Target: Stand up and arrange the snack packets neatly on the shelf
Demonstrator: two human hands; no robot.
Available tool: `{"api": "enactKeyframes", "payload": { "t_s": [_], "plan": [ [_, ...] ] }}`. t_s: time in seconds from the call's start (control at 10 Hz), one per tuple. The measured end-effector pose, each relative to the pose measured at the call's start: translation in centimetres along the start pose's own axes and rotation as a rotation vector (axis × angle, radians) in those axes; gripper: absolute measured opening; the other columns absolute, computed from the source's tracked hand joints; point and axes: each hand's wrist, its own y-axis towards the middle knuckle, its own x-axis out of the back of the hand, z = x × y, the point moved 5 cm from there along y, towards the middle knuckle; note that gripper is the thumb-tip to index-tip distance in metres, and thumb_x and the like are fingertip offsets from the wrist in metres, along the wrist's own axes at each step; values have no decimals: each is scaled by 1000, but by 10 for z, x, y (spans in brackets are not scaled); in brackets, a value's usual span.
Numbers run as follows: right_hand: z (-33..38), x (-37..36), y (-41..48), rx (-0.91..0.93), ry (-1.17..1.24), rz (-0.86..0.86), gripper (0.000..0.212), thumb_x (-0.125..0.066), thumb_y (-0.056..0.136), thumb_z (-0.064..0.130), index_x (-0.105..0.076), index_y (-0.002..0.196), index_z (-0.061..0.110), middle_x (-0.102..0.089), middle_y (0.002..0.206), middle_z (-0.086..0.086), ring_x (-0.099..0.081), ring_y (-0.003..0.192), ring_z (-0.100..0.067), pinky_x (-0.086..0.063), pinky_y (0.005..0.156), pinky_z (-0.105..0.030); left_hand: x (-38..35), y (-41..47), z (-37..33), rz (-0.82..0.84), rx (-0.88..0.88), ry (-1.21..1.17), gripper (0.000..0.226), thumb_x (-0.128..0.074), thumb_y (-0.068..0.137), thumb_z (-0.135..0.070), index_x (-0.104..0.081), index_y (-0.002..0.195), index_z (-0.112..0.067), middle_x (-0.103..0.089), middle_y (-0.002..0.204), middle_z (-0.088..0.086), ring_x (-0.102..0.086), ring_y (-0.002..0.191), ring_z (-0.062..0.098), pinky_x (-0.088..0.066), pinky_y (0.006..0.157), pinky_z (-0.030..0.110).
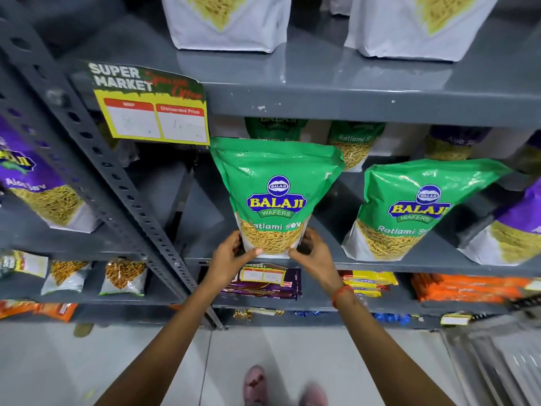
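Note:
A green Balaji Ratlami Sev packet (275, 194) stands upright at the front edge of the grey middle shelf (409, 266). My left hand (231, 256) grips its lower left corner and my right hand (314, 254) grips its lower right corner. A second green Ratlami Sev packet (415, 209) stands to its right, leaning slightly. Two more green packets (354, 145) stand behind, partly hidden under the upper shelf. Purple Aloo Sev packets sit at the far right (518, 227) and in the left bay (38, 183).
A slotted steel upright (96, 159) runs diagonally left of the held packet, with a price tag (155, 109) hanging from the upper shelf. White-based packets (228, 22) stand above. Lower shelves hold small snack packs (123, 276) and orange wrappers (465, 287). My feet show on the floor.

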Motion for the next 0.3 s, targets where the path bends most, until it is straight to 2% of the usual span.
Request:
{"api": "enactKeyframes", "payload": {
  "t_s": [0.1,0.2,0.3],
  "plan": [
    [1,5,-2,3,-224,-7,50,-72,75,23,-50,119,12,-59,123,-15,-56,113,-26,-47,101,-43,-1,-8,-8,-25,50,140,59,-77,65,-45,-55,114,-23,-66,119,5,-61,110,21,-49,92,34],
    [10,12,-10,85,-751,-46,51,-61,80,30,-47,124,7,-49,129,-19,-41,120,-36,-38,102,-42,1,-25,-23,-194,100,581,37,-62,82,-38,-60,107,-10,-69,111,15,-62,102,35,-48,77,36],
    [34,24,-18,165,-933,-84,40,-52,85,28,-52,117,4,-51,125,-21,-43,117,-38,-41,96,-41,-19,-39,-52,-237,162,822,30,-51,89,-33,-63,102,-10,-67,107,18,-61,100,39,-49,76,40]
  ]
}}
